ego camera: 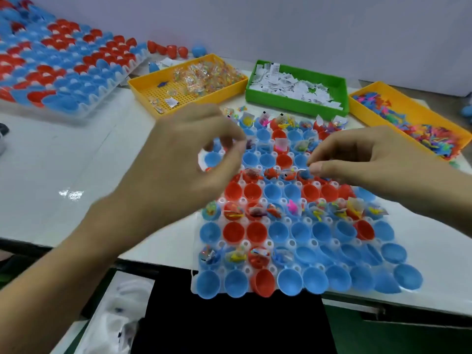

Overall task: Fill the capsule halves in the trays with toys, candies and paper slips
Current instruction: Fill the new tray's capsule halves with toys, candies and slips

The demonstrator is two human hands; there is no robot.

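Both hands hover over the capsule tray (258,186) – left hand (189,159) at ten o'clock, fingers curled (contents blurred); right hand (367,159) at two o'clock pinches a clear candy packet (302,170).

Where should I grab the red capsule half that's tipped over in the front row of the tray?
Pinch the raised rim of the red half from above, one finger inside its open mouth. It leans toward the viewer between blue halves, so its sides look boxed in; only the rim stands free.
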